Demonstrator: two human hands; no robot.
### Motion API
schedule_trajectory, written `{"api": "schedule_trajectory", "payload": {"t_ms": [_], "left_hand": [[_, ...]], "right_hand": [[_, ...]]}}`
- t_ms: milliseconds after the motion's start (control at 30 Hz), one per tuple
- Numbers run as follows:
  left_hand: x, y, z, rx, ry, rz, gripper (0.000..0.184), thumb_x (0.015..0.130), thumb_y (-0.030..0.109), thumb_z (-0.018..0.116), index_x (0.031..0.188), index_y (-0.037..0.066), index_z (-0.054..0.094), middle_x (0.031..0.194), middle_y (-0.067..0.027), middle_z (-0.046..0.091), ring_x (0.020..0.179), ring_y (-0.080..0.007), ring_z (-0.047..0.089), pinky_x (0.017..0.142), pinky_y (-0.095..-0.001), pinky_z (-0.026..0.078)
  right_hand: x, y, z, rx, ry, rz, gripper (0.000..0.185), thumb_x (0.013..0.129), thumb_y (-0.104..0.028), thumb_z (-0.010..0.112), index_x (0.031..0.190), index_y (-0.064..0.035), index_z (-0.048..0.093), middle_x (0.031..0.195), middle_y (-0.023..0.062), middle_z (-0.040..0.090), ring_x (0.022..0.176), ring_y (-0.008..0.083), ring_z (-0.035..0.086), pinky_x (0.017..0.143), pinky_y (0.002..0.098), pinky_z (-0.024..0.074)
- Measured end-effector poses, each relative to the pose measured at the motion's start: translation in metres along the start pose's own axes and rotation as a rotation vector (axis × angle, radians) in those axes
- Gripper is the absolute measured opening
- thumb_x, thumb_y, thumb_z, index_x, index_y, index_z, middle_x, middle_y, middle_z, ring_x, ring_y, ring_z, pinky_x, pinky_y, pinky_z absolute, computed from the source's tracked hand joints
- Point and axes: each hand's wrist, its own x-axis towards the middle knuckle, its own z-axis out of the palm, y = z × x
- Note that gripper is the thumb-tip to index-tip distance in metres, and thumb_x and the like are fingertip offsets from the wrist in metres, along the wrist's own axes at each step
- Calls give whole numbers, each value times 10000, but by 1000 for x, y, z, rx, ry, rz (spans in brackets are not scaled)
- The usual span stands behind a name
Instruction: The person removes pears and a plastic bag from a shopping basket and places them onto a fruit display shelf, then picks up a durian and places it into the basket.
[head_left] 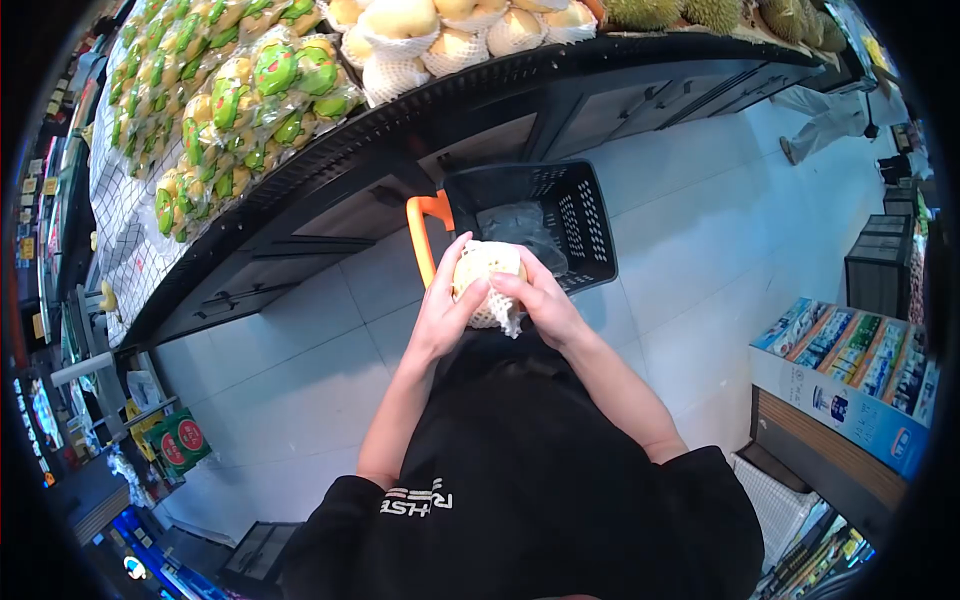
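Note:
A pale yellow fruit (pixel 490 262) in a white foam net is held between both hands in front of the body. My left hand (pixel 443 308) wraps round its left side, and my right hand (pixel 545 303) its right side. Both thumbs press on the fruit, and part of the foam net hangs down between them. Just beyond the hands, a black basket (pixel 592 225) with an orange handle (pixel 418 235) stands on the floor. Clear plastic (pixel 520 230) lies inside the basket.
A curved display stand (pixel 330 160) holds bagged yellow-green fruit (pixel 230 100), foam-netted fruit (pixel 400 30) and durians (pixel 645 12). Boxed goods (pixel 850 360) stand at the right. A person's legs (pixel 825 118) show at the upper right. Tiled floor (pixel 690 230) lies between.

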Motion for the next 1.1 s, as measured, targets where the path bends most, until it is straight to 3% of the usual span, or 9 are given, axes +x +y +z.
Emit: {"api": "schedule_trajectory", "payload": {"t_ms": [67,167,233,333,400,467,600,867,1100], "left_hand": [[0,6,-9,-157,2,-145,570,961,281,559,1411,-20,379,1262,-151,548,1194,-201,519,992,-311,413],[-1,9,-25,-485,34,-218,445,1005,337,442,1305,10,478,1176,-118,608,1095,-180,596,960,-320,469],[-1,-1,-42,-800,-54,-282,480,1031,421,318,1245,43,522,1202,-118,629,1056,-207,645,938,-364,523],[-6,-5,-42,-1113,-173,-267,513,1024,452,337,1286,44,507,1266,-131,606,1100,-235,636,943,-388,529],[-9,-9,-36,-1113,-183,-247,552,1018,478,328,1325,48,488,1305,-140,587,1143,-262,617,959,-413,524],[-12,-9,-27,-1066,-134,-125,566,1018,480,310,1343,48,476,1302,-144,586,1144,-274,616,956,-418,526],[-7,-11,-39,-1006,-111,-284,541,1008,441,381,1361,37,457,1322,-167,562,1145,-307,612,944,-448,541],[-13,24,-29,-747,-119,-476,532,1040,455,297,1335,48,473,1267,-149,595,1106,-266,635,920,-395,556],[-19,-1,-30,-885,-162,-403,452,1041,443,321,1328,136,486,1271,-95,588,1135,-236,612,938,-391,533]], "right_hand": [[-2,0,6,-169,-38,-87,491,948,-244,610,1329,14,439,1203,84,579,1098,123,554,943,292,452],[-7,-3,1,-412,-90,-123,488,1025,-251,465,1408,47,415,1285,105,573,1104,115,554,939,284,452],[-12,-14,-1,-568,-75,-182,413,1004,-218,503,1339,22,519,1207,147,628,1046,155,614,922,293,476],[-21,-30,22,-766,22,-445,393,915,-122,613,1277,26,572,1281,201,579,1104,259,619,962,350,473],[-18,-30,25,-940,-54,-695,475,858,-144,689,1285,23,565,1333,213,537,1192,316,568,1013,390,436],[-21,-27,33,-966,-57,-722,554,815,-175,735,1303,14,552,1361,217,512,1225,331,539,1032,402,418],[-24,-31,43,-1075,-76,-823,761,702,-248,836,1350,-14,513,1430,226,437,1304,370,457,1070,426,376],[-21,-61,65,-1471,-352,-737,899,630,-326,863,1382,-34,466,1439,248,395,1305,415,422,1085,479,343],[-29,-41,78,-1646,-255,-766,926,577,-329,860,1379,-95,461,1388,197,446,1264,369,456,1042,497,373]]}}
